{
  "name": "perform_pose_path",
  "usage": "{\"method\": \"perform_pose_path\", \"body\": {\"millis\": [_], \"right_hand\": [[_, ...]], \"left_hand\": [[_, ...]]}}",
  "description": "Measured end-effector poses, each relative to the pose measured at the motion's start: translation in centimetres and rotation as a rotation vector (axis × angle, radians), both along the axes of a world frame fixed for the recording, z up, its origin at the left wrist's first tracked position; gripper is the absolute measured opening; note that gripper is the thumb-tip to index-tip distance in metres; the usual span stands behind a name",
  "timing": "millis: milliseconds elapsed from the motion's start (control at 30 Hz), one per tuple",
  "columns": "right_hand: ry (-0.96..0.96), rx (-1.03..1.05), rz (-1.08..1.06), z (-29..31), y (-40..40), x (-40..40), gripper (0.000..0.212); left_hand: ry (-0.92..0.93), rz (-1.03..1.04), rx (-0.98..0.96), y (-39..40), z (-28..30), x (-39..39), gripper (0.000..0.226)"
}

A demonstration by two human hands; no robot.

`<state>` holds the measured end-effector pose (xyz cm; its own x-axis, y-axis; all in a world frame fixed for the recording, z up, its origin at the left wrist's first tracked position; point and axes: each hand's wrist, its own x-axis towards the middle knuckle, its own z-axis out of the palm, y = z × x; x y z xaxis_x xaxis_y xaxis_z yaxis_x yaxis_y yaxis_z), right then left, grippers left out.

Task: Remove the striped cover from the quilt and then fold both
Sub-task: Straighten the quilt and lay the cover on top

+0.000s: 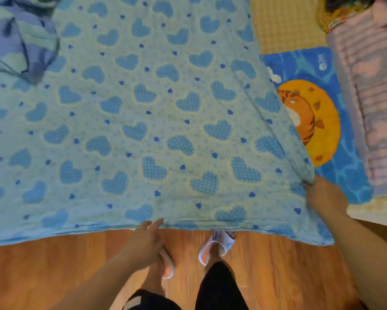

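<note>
A light blue quilt patterned with checked blue hearts lies spread flat across a bed, its near hem hanging over the bed's edge above a wooden floor. The striped cover, in blue and pale green bands, sits bunched in a heap on the quilt's far left corner. The person's right hand is closed on the quilt's near right edge, where a fold of fabric rises in a ridge running away up the bed. The left hand hovers at the near hem with fingers loosely spread, fingertips just touching or just short of the cloth; which cannot be told. To the right of the quilt lie a blue towel with an orange cartoon tiger and a pink striped blanket. White slippers show on the person's feet below.
</note>
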<state>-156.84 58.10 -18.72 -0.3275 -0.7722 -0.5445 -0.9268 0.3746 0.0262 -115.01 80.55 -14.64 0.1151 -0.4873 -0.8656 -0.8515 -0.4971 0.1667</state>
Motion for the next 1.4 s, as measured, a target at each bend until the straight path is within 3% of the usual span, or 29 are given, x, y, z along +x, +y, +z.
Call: {"method": "perform_pose_path", "body": {"millis": [100, 200, 300, 400, 467, 533, 567, 633, 767, 833, 900, 1000, 1067, 1100, 1167, 1267, 1333, 1400], "right_hand": [[-0.153, 0.025, -0.278, -4.7, 0.5, 0.4, 0.056], [-0.309, -0.073, -0.426, -6.7, 2.3, 0.7, 0.06], [-0.324, 0.065, -0.425, -5.2, 4.2, 0.4, 0.06], [-0.363, 0.089, -0.445, -0.5, 4.5, 2.3, 0.05], [-0.676, 0.073, -0.51, 4.2, 3.1, 6.8, 0.052], [-1.298, 0.16, -0.58, 8.9, 0.7, 12.4, 0.041], [-1.518, 0.174, -0.537, 11.0, -0.5, 15.0, 0.031], [-1.706, 0.106, -0.435, 13.3, -2.8, 18.7, 0.018], [-1.634, -0.092, -0.672, 11.6, -4.0, 18.8, 0.027], [-1.497, -0.125, -0.712, 9.1, -1.9, 17.3, 0.018], [-1.51, -0.027, -0.811, 6.6, 1.0, 15.8, 0.022], [-1.551, 0.11, -1.016, 3.3, 5.4, 13.6, 0.043], [-1.459, 0.095, -1.09, 1.7, 7.8, 12.1, 0.025], [-1.368, 0.066, -1.121, 1.0, 9.2, 11.4, 0.018], [-1.176, 0.054, -1.212, -0.6, 11.6, 10.7, 0.016], [-0.955, 0.229, -1.17, -2.5, 14.3, 12.5, 0.035], [-1.007, 0.261, -1.155, -3.9, 14.8, 15.2, 0.038], [-1.184, 0.203, -1.177, -5.1, 13.9, 18.0, 0.036]], "left_hand": [[-0.052, 0.101, 0.006, 0.4, -2.5, 0.4, 0.066], [-0.09, 0.08, -0.033, 0.6, -5.0, 0.5, 0.078], [-0.083, -0.051, -0.146, 0.1, -6.2, -1.6, 0.084], [0.053, -0.14, -0.302, -1.1, -5.4, -5.3, 0.1], [0.12, -0.113, -0.384, -2.2, -4.7, -7.0, 0.116], [0.146, 0.042, -0.45, -3.3, -4.2, -7.5, 0.12], [0.148, 0.175, -0.481, -3.8, -3.9, -7.1, 0.108], [0.063, 0.401, -0.542, -4.7, -3.4, -4.8, 0.062], [-0.186, 0.495, -0.57, -4.9, -2.2, 1.8, 0.025], [-0.173, 0.516, -0.561, -5.1, -1.6, 3.0, 0.023], [-0.164, 0.471, -0.601, -6.2, -1.0, 1.5, 0.026], [-0.097, -0.027, -0.58, -6.8, -1.3, -4.1, 0.026], [0.005, -0.33, -0.405, -5.6, -1.1, -7.6, 0.033], [0.041, -0.382, -0.309, -4.6, -1.0, -8.6, 0.043], [0.083, -0.339, -0.143, -2.7, -0.5, -9.0, 0.056], [0.128, -0.19, -0.081, 2.1, -2.0, -6.9, 0.058], [0.137, -0.094, -0.017, 6.5, -4.6, -3.9, 0.059], [0.145, -0.002, 0.041, 10.7, -6.5, 0.2, 0.054]]}}
